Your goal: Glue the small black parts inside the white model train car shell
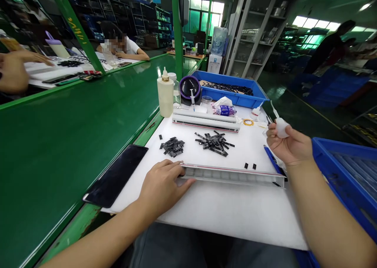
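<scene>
My left hand (163,183) lies flat, fingers stretched, on the left end of a long white ribbed strip (235,175) on the white work board (224,213). My right hand (287,142) is raised at the right, fingers wrapped round a small white squeeze bottle (281,126) with a thin nozzle pointing up. Two piles of small black parts (172,146) (213,140) lie beyond the strip, and two loose black pieces (249,166) sit near its right part.
A black phone (116,175) lies at the board's left edge beside the green conveyor (67,134). A second white strip (206,123), a cream bottle (165,93), a syringe and tissue stand behind. Blue bins (232,89) (350,174) sit behind and right. Other people work across the belt.
</scene>
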The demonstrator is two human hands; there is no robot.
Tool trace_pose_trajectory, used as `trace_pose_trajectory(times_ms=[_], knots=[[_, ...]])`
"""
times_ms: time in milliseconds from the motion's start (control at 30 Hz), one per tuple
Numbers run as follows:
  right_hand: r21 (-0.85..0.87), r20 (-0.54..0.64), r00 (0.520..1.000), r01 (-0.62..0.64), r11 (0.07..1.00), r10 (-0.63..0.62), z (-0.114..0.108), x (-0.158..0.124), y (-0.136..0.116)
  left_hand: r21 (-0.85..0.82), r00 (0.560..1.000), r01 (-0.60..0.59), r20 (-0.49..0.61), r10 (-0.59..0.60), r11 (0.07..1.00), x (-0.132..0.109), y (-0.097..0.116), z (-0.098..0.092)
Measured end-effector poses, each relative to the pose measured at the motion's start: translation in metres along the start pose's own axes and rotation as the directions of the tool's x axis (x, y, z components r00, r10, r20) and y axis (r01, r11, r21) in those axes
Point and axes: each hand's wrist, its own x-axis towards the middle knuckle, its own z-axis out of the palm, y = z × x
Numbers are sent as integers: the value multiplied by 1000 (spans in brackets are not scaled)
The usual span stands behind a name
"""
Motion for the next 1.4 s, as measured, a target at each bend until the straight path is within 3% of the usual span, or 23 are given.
trace_pose_trajectory(times_ms=[67, 167, 233, 333, 533, 700, 800, 867, 933, 967, 1000, 1067, 1167, 1400], knots=[[-51, -47, 999, 18, 999, -21, -6, 1, 11, 3, 1000, -14, -4, 14, 1000, 0, -2, 2], [-288, -110, 992, 25, 957, -59, -6, 3, 22, 17, 999, -49, -21, 49, 999, 0, -5, 3], [-499, -118, 988, 32, 866, -104, -7, 6, 27, 23, 998, -62, -29, 62, 998, 0, -7, 3], [-753, -45, 994, 30, 657, -97, -12, 13, 36, 19, 998, -57, -27, 58, 998, 0, -10, 2], [-840, 10, 999, 26, 542, -33, -16, 13, 46, 7, 1000, -9, 19, 9, 1000, 0, -13, 2], [-854, 18, 999, 35, 519, -38, -12, 5, 32, 1, 1000, 3, 12, -3, 1000, 2, -12, 3], [-832, 14, 988, 99, 546, -157, -18, 1, 12, -7, 1000, -10, -1, 10, 1000, 1, -13, 4], [-842, -86, 913, 147, 519, -399, -29, 0, -2, -1, 1000, -10, 1, 10, 1000, 1, -14, 5], [-885, -247, 734, 94, 455, -632, -44, -1, -13, 10, 1000, -9, 8, 9, 1000, 0, -15, 6], [-903, -314, 655, 19, 430, -688, -53, 0, -16, 14, 1000, -9, 13, 9, 1000, -1, -16, 6], [-909, -362, 611, -63, 413, -704, -61, 1, -18, 16, 1000, -11, 14, 11, 1000, -1, -17, 7], [-905, -407, 627, -180, 386, -664, -75, 3, -19, 16, 1000, -15, 13, 15, 1000, -1, -18, 7], [-907, -403, 686, -207, 367, -606, -85, 7, -15, 23, 1000, -13, 12, 12, 1000, 0, -17, 6], [-894, -427, 593, -165, 416, -683, -82, 6, -12, 32, 999, -27, -28, 28, 999, 1, -12, 5]])
